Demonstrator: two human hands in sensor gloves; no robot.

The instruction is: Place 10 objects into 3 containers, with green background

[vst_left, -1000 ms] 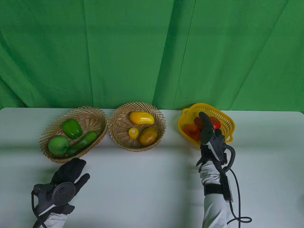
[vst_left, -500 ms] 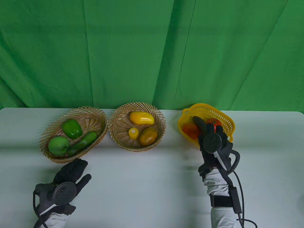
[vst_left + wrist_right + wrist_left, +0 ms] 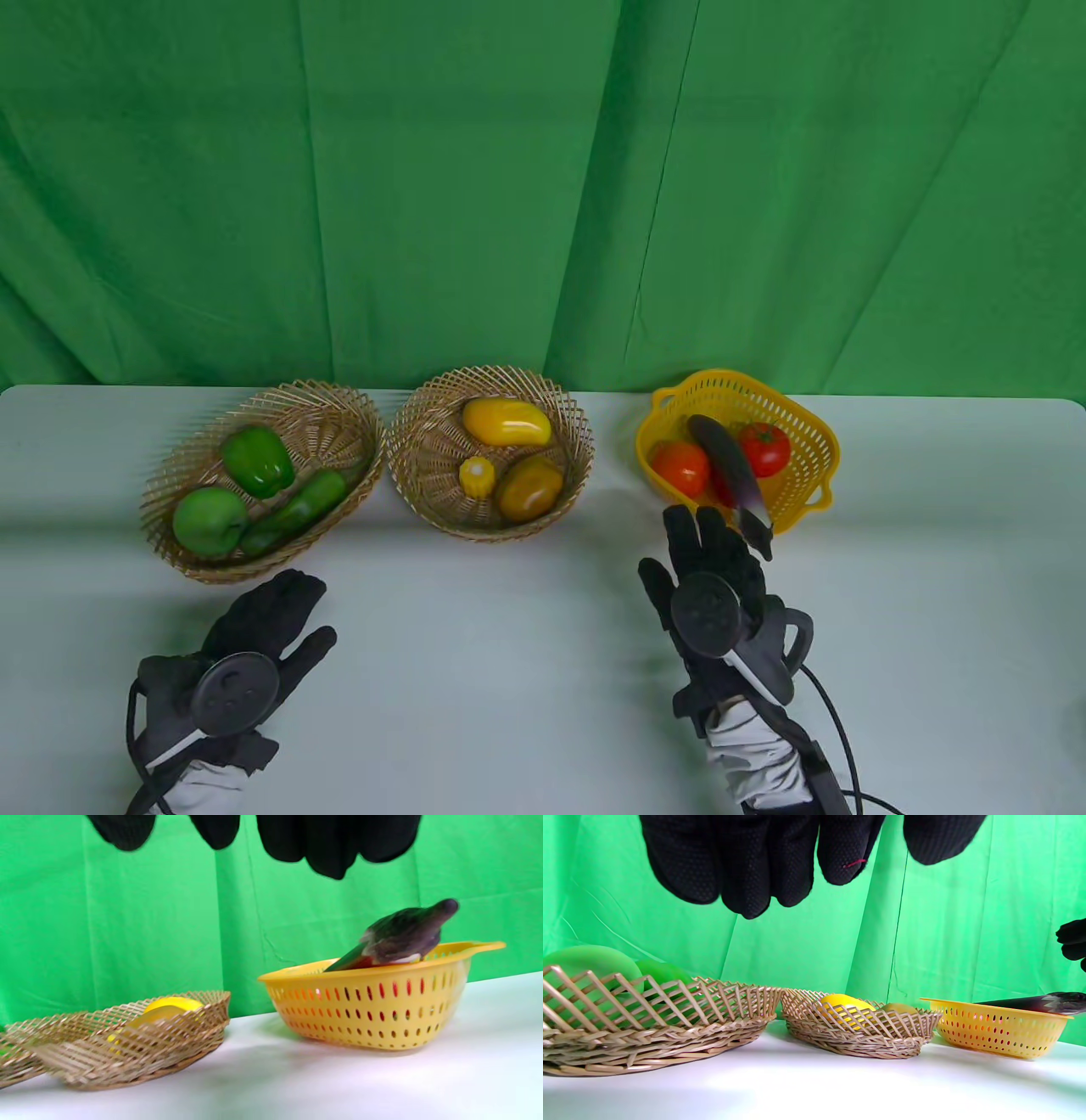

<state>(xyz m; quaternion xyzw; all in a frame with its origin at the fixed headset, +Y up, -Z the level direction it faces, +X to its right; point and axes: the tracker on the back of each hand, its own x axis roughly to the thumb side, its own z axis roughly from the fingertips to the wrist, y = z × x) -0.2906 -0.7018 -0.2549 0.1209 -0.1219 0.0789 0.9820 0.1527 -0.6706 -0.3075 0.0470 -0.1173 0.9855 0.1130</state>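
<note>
The right hand (image 3: 711, 586) hovers over the table (image 3: 526, 645) just near of the yellow plastic basket (image 3: 813, 475), fingers spread and holding nothing. The eggplant (image 3: 728, 469) lies in that basket between two tomatoes (image 3: 680, 466), its stem end propped on the near rim. The left hand (image 3: 246, 645) rests empty, fingers loosely apart, near the left wicker basket (image 3: 170, 475) of green produce.

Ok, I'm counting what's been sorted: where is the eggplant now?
In the table view the eggplant lies in the yellow basket at the right, between two tomatoes, its stem end overhanging the near rim.
</note>
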